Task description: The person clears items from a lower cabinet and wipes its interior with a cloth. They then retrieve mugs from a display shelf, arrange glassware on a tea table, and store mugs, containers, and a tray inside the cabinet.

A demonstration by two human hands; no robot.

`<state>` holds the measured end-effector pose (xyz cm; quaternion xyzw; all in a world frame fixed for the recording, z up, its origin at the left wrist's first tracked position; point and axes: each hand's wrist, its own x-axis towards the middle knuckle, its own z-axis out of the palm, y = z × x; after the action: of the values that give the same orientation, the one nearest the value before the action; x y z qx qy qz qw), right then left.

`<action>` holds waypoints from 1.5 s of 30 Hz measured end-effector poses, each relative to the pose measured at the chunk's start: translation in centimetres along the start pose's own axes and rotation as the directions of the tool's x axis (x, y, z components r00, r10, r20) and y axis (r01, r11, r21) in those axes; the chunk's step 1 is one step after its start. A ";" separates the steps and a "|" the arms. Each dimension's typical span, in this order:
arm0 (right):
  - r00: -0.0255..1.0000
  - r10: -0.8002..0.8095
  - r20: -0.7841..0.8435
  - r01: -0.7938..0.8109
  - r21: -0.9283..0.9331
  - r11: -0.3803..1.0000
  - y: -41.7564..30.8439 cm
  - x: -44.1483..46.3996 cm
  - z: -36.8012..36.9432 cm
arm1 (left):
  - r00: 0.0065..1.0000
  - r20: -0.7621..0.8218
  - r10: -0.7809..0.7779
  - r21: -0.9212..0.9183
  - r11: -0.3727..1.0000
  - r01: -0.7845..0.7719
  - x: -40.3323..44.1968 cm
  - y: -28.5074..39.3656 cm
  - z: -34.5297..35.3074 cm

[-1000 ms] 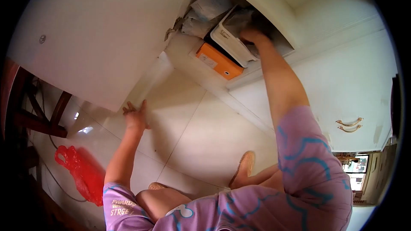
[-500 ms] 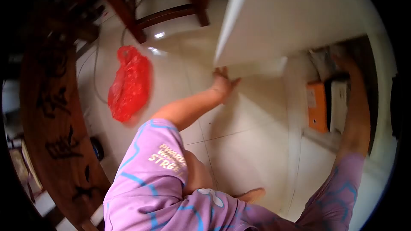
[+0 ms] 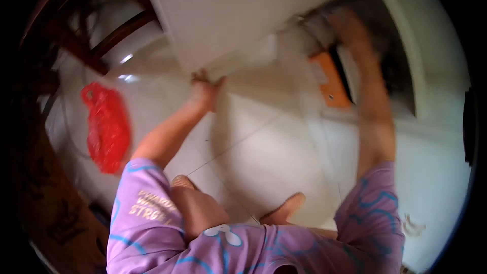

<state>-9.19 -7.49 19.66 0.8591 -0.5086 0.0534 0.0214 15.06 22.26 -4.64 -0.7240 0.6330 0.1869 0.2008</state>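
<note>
White door (image 3: 228, 15), flat smooth panel, stood swung out from the cabinet (image 3: 406, 45), which had a pale frame and a dark inside. Left hand (image 3: 205, 91) was at the door's lower corner: fingers spread and slightly bent, thumb well out to the side, nothing in the grasp. Couldn't tell if fingertips touched the door edge. Right hand (image 3: 351, 33) was inside the cabinet, back of the hand up, badly smeared by blur; couldn't tell how far the fingers were spread or whether they had hold of anything. Orange box (image 3: 329, 80) sat at the cabinet's front edge, just left of the right forearm: flat-faced, straight-edged, pale label, small round dark-rimmed spot near the lower end. Dark strip ran along its right side, then a pale thing partly behind the forearm, too blurred to name. Red bag (image 3: 107, 129), thin crinkled plastic with a loop at the top, lay on the floor (image 3: 264, 142), glossy cream tile with thin dark joints. Stool (image 3: 127, 31) upper left: dark reddish wood, curved crossbar. Plank (image 3: 61, 213) lower left: brown wood, dark brushlike marks, blurred. Shirt (image 3: 299, 243): soft purple cloth, wavy blue lines, yellowish print on the left sleeve.
</note>
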 end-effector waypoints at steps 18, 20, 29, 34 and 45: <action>0.645 -0.330 0.689 0.332 0.136 0.933 -2.4 -44.0 -13.7 | 0.945 -0.246 -0.216 -0.933 0.316 -0.170 -17.9 -14.1 6.2; 0.791 -0.391 0.470 0.248 0.338 0.908 -2.8 -44.0 -13.0 | 0.956 0.118 -0.267 -0.981 -0.179 0.071 -25.3 -10.3 3.6; 0.636 -0.313 0.706 0.148 0.286 0.947 1.4 -40.1 -7.8 | 0.900 0.427 -0.090 -0.687 -0.679 0.258 -36.3 -0.7 2.0; 0.580 -0.338 0.741 0.139 0.318 0.938 2.1 -38.4 -5.5 | 0.885 0.455 -0.100 -0.638 -0.730 0.246 -40.9 1.2 4.0; 0.768 -0.619 0.162 0.494 0.464 0.735 -1.0 -35.0 -13.6 | 0.703 -0.439 -0.560 -0.805 -0.102 -0.584 -36.8 4.7 -21.4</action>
<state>-25.99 24.70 29.26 0.9557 -0.1993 0.0122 -0.2161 5.99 41.39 32.60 -0.6109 0.2938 0.2954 -0.6733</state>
